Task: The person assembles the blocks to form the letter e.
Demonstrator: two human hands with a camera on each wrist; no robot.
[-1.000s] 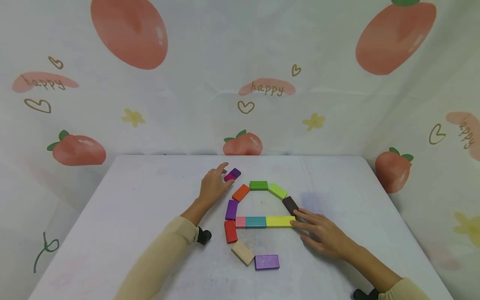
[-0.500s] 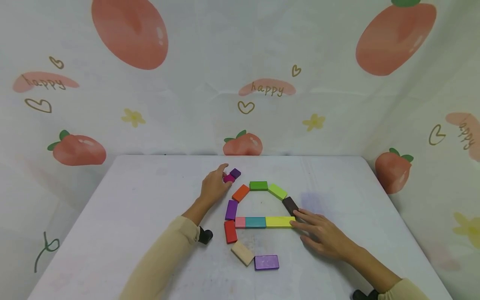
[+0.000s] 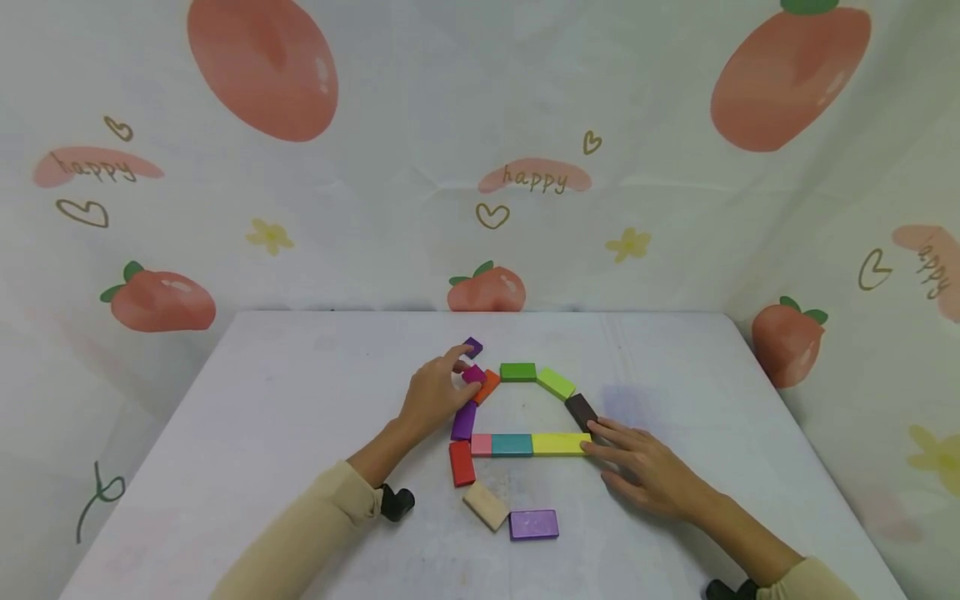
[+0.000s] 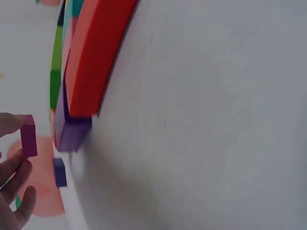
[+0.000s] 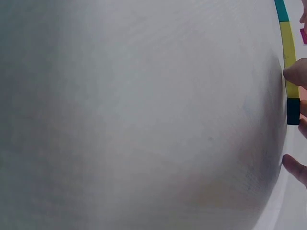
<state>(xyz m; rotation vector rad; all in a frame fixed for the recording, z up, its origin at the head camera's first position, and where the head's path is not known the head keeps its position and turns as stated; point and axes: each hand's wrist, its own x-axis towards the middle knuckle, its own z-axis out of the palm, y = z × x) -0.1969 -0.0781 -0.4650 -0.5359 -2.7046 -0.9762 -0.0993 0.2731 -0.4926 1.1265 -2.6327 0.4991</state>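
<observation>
My left hand (image 3: 433, 392) pinches a small magenta block (image 3: 474, 374) between thumb and fingers, held up off the table in the left wrist view. It hangs near the orange block (image 3: 488, 387), partly covering it in the head view. Just beyond the fingertips lies a small dark purple block (image 3: 473, 347). My right hand (image 3: 651, 469) rests with extended fingers at the right end of the yellow block (image 3: 558, 444), its fingertips touching there and by the black block (image 3: 581, 412). Pink (image 3: 482, 445) and teal (image 3: 512, 445) blocks continue the row leftward.
Green (image 3: 518, 372) and lime (image 3: 556, 383) blocks curve along the top. Down the left side run a purple block (image 3: 463, 422), a red block (image 3: 462, 463) and a bare wood block (image 3: 486, 506). A lilac block (image 3: 534, 524) lies at the bottom.
The magenta block, which lay against the dark purple one, is now in my left hand and has moved right and nearer. The dark purple block stays behind. My right hand holds its place.
</observation>
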